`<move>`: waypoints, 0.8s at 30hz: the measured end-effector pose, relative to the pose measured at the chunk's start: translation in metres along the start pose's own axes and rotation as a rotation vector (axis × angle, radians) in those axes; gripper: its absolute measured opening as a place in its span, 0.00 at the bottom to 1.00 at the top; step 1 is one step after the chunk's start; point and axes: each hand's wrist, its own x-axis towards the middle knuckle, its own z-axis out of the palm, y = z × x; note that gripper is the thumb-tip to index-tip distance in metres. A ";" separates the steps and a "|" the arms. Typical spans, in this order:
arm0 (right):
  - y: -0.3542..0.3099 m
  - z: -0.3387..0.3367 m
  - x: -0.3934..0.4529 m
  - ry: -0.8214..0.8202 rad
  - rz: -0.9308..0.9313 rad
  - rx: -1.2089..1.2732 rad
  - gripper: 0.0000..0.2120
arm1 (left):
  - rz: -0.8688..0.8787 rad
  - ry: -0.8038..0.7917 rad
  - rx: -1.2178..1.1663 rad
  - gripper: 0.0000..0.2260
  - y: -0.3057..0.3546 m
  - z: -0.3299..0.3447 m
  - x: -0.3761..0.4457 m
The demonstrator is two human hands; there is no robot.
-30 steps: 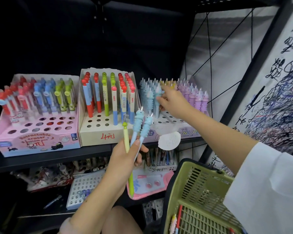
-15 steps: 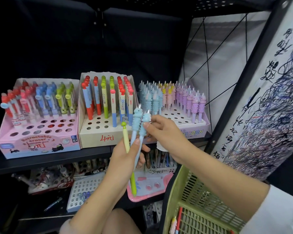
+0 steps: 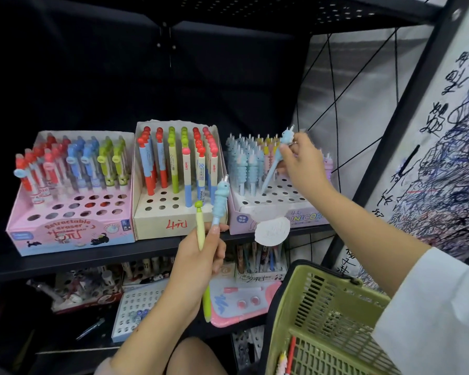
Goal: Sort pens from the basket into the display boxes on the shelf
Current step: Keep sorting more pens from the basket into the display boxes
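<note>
My right hand [image 3: 299,163] pinches one blue unicorn pen [image 3: 278,155] near its top, between thumb and fingers, and holds it tilted, with the tip pointing down to the holes of the unicorn display box [image 3: 271,212] at the right end of the shelf [image 3: 65,262]. The tip is just above, or maybe already touching, an open hole beside the row of blue pens; I cannot tell which. My left hand [image 3: 198,262] grips two more pens upright in front of the shelf: a second blue unicorn pen [image 3: 220,203] and a green pen [image 3: 201,231]. So I judge the step in hand is placing the blue pen into its box. The next move calls for turning the pen more upright, finding the hole with the tip and pushing it down before I let go; a tilted entry could knock the neighbour pens. After that the green pen probably belongs to the middle box [image 3: 173,226], where green pens stand. The green basket [image 3: 328,299] hangs low at the right, with a few pens still inside.
</note>
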 end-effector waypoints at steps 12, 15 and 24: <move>0.015 0.022 0.005 -0.291 -0.006 -0.386 0.19 | -0.018 0.004 -0.001 0.10 0.001 -0.002 0.000; 0.014 0.021 0.000 -0.305 0.034 -0.398 0.17 | -0.019 -0.001 -0.003 0.09 0.002 -0.003 -0.001; -0.044 0.022 -0.067 -0.510 0.080 0.192 0.05 | 0.003 -0.012 -0.022 0.09 0.008 0.004 -0.003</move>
